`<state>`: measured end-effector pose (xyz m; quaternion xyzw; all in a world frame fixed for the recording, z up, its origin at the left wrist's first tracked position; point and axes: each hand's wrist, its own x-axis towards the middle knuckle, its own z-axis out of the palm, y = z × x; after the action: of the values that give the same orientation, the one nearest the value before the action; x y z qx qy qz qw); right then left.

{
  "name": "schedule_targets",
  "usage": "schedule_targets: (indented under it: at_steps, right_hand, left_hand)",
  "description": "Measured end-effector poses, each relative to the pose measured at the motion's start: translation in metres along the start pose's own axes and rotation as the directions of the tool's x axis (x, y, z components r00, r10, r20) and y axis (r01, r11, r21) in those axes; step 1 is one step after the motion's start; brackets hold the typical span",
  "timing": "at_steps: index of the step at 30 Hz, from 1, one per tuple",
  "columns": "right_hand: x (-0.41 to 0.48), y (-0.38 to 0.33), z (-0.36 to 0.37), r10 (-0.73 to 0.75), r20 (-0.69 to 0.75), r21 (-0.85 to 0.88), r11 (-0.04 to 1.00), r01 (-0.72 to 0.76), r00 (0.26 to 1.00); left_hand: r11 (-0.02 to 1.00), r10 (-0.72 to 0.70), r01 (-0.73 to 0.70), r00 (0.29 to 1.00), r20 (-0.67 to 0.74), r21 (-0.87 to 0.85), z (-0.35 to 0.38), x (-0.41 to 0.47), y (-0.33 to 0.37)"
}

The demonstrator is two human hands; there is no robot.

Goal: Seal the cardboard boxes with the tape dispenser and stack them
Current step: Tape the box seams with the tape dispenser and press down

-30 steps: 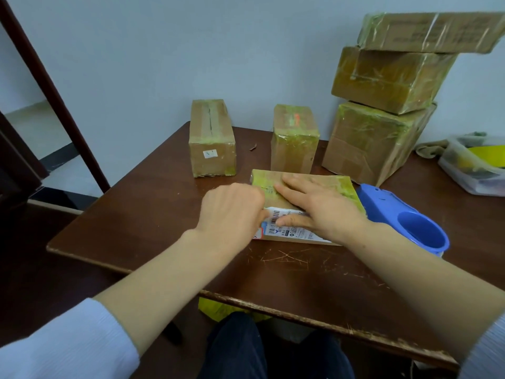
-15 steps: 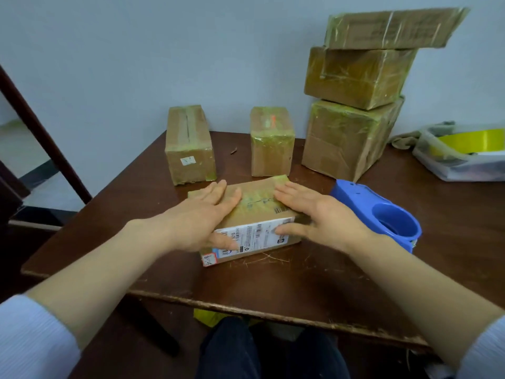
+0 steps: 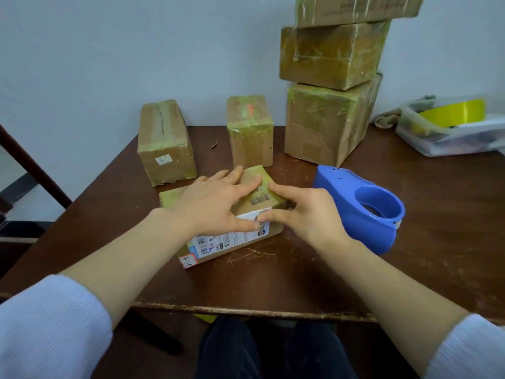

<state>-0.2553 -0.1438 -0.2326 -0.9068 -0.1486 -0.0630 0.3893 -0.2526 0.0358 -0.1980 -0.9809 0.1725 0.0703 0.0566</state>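
A flat cardboard box [image 3: 218,243] with a white shipping label lies slantwise in the middle of the brown table [image 3: 273,285]. My left hand [image 3: 216,203] presses flat on its top, fingers spread, thumb on the labelled front face. My right hand [image 3: 308,212] holds the box's right end, fingers bent over the corner and thumb on the label. The blue tape dispenser [image 3: 363,209] stands just right of my right hand, untouched. Three taped boxes form a stack [image 3: 328,127] at the back right against the wall.
Two more taped boxes stand behind the flat one: a long one [image 3: 164,143] at the left and a small upright one [image 3: 250,132]. A clear plastic tub [image 3: 451,140] with a yellow tape roll [image 3: 453,113] sits at the far right. The table's worn front edge is near my knees.
The flat box has turned to lie slanted. My left hand went from a fist at its front to flat on top, and my right hand slid to its right end.
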Motion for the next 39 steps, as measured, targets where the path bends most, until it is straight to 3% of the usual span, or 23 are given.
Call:
schedule_targets:
  at_steps: [3,4,6,9,10,12,15,17,18,20,23,27,31,36,39]
  right_hand:
    - [-0.006,-0.005,-0.002,0.015,-0.055,-0.319,0.947,-0.032,0.998]
    - [-0.004,-0.005,-0.004,0.02,-0.057,-0.354,0.934,-0.039,0.998]
    - [0.005,-0.005,-0.005,0.015,0.041,-0.254,0.967,-0.004,0.999]
    - [0.017,-0.004,-0.007,-0.065,0.302,0.02,0.998,0.062,0.951]
    - [0.017,-0.003,-0.007,-0.075,0.3,0.04,0.997,0.066,0.951]
    - [0.011,-0.002,-0.009,-0.045,0.197,-0.07,0.996,0.059,0.979]
    - [0.0,-0.008,-0.01,-0.1,0.042,-0.443,0.89,0.108,0.994]
    - [0.002,-0.015,-0.015,-0.206,0.007,-0.472,0.862,0.185,0.979]
    - [0.007,-0.017,-0.018,-0.248,0.052,-0.465,0.851,0.243,0.967]
    - [0.017,-0.021,-0.016,-0.268,0.279,-0.444,0.816,0.371,0.922]
    - [0.023,-0.022,-0.006,-0.185,0.497,-0.393,0.823,0.41,0.848]
    - [0.025,-0.016,-0.008,-0.137,0.498,-0.472,0.786,0.4,0.856]
    - [0.024,-0.018,-0.009,-0.175,0.511,-0.426,0.798,0.426,0.841]
    - [0.025,-0.028,-0.013,-0.214,0.52,-0.485,0.723,0.492,0.827]
    - [0.025,-0.044,0.003,-0.244,0.589,-0.46,0.683,0.568,0.77]
  left_hand:
    - [1.0,0.007,-0.007,1.0,-0.017,-0.006,0.005,0.001,-0.002]
    - [1.0,0.007,-0.008,1.0,-0.017,-0.011,0.006,0.001,-0.002]
    - [1.0,0.011,-0.012,0.999,-0.03,-0.023,0.005,0.001,-0.002]
    - [0.999,0.006,-0.007,0.999,-0.032,-0.037,0.006,0.0,-0.002]
    - [0.999,0.006,-0.007,1.0,-0.031,-0.037,0.005,0.0,-0.001]
    - [1.0,0.007,-0.008,0.999,-0.036,-0.024,0.005,0.0,0.0]
    - [0.999,0.007,-0.01,0.996,-0.089,-0.042,0.007,-0.004,-0.001]
    - [0.998,0.053,-0.056,0.976,-0.211,-0.008,0.01,-0.013,-0.001]
    - [0.996,0.087,-0.079,0.957,-0.278,0.04,0.012,-0.017,0.001]
    - [0.992,0.126,-0.114,0.909,-0.397,0.053,0.015,-0.021,0.005]
    - [0.997,0.06,-0.074,0.95,-0.307,-0.036,0.021,-0.025,0.004]
    - [0.994,0.102,-0.112,0.949,-0.3,-0.018,0.019,-0.038,-0.015]
    - [0.997,-0.007,-0.021,0.939,-0.345,-0.078,0.023,-0.073,-0.045]
    - [0.997,0.055,-0.038,0.95,-0.306,0.062,0.028,-0.085,-0.064]
    - [0.996,0.083,-0.085,0.955,-0.286,0.005,0.022,-0.072,-0.05]
